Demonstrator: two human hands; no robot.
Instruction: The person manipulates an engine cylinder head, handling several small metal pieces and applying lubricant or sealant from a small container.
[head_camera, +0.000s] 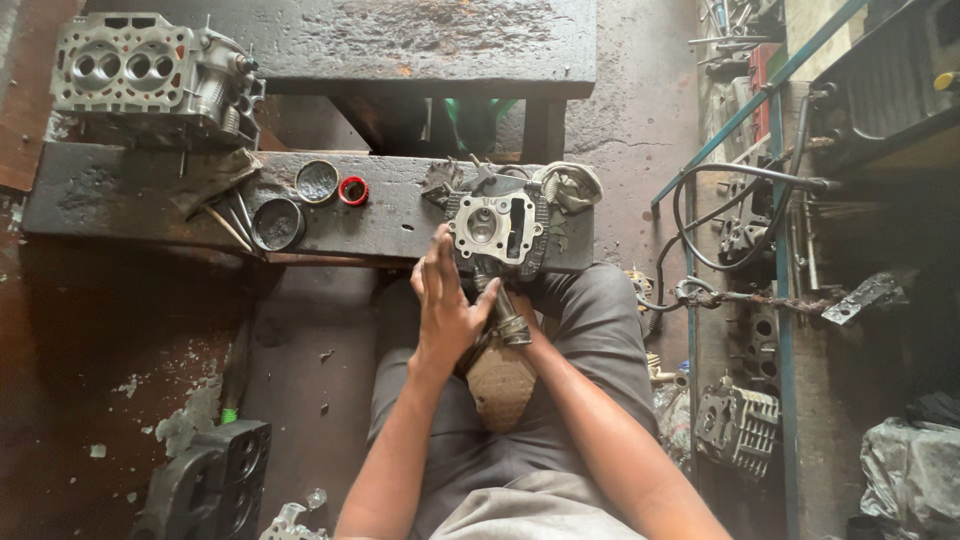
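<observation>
At table near edge, my left hand (445, 310) fingers spread on small head (495, 232); right hand (512, 322) clamps tool (505, 312), valve work; next needs steady pressure.

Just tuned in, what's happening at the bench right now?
A seated person works on a small engine cylinder head resting at the edge of a dark, greasy bench. The left hand lies open over a metal tool whose tip meets the head; the right hand is hidden beneath it. Two round tins and a larger cylinder head sit further left.
</observation>
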